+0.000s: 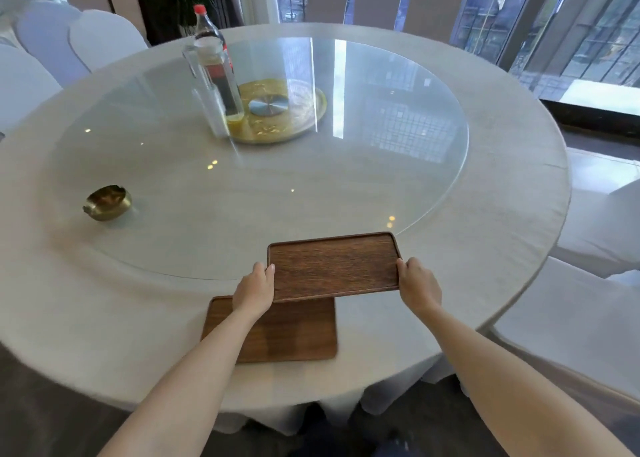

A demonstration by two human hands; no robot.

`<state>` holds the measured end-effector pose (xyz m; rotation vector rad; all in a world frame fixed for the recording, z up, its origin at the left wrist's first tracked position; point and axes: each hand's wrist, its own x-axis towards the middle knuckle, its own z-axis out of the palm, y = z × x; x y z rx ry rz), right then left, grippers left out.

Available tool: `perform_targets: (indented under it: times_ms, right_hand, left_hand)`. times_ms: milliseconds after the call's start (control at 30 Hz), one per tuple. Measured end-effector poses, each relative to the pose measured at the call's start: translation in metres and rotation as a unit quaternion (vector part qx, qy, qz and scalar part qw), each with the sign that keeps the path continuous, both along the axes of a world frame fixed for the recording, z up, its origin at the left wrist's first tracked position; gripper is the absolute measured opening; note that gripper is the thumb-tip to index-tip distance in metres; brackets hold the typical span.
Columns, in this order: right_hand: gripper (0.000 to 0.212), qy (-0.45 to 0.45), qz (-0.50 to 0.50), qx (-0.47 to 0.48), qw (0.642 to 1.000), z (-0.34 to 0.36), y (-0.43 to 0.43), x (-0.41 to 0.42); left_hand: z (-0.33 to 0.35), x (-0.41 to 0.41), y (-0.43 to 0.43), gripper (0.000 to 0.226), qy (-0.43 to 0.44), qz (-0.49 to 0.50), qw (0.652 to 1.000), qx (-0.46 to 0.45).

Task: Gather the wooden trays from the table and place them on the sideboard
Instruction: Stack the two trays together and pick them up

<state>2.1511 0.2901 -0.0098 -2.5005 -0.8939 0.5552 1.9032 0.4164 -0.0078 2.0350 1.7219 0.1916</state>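
Note:
A dark wooden tray (334, 266) is held level just above the near edge of the round table (502, 186). My left hand (254, 292) grips its left short side and my right hand (419, 285) grips its right short side. Under it a second wooden tray (294, 332) lies flat on the white tablecloth near the table's front edge. My left forearm and the held tray cover parts of it. No sideboard is in view.
A glass turntable (381, 138) covers the table's middle, carrying a gold plate (301, 120), two bottles (218, 72) and a brass ashtray (107, 203). White-covered chairs (581, 318) ring the table. Windows stand behind.

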Motion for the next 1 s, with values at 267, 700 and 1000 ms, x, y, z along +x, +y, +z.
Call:
perform_targets:
  times_ms: [267, 700, 1000]
  right_hand:
    - [0.035, -0.042, 0.054, -0.037, 0.997, -0.014, 0.007, -0.100]
    - [0.025, -0.084, 0.129, -0.109, 0.982, -0.034, -0.018, -0.137]
    - [0.025, -0.078, 0.169, -0.128, 0.974, -0.037, -0.022, -0.135]
  left_hand:
    - [-0.014, -0.095, 0.024, 0.041, 0.049, -0.021, 0.998, -0.020]
    - [-0.049, -0.136, 0.002, 0.041, 0.100, -0.056, 0.992, -0.051]
    - [-0.049, -0.140, -0.004, 0.038, 0.090, -0.054, 0.992, -0.071]
